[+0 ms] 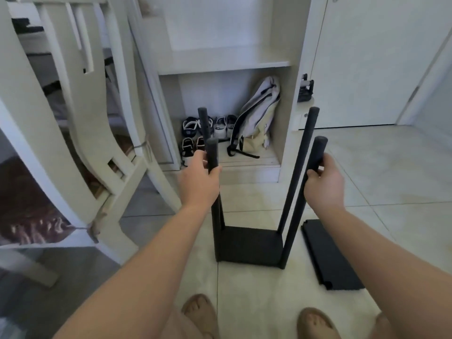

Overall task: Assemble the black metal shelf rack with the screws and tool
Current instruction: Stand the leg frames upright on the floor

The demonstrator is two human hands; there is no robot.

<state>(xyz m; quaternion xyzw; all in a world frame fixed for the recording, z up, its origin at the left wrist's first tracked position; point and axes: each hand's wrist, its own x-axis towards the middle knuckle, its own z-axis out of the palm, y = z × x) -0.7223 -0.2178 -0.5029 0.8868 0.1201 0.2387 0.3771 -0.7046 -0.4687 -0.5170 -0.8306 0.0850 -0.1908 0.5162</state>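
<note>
The black metal rack stands on the tiled floor: a low shelf panel [249, 244] with several upright black posts rising from its corners. My left hand [199, 178] grips the near left post [212, 152] just below its top. Just under the top of the near right post [318, 152], my right hand [325, 178] holds it. The two far posts [309, 133] stand free behind. A second black shelf panel [330, 255] lies flat on the floor to the right of the rack. No screws or tool are visible.
A white chair [80, 133] leans at the left, close to the rack. Behind stands a white cabinet [220, 67] with shoes [195, 130] and a backpack [256, 116] in its lower niche. A white door [367, 57] is at the right. My bare feet [200, 314] are near the bottom edge.
</note>
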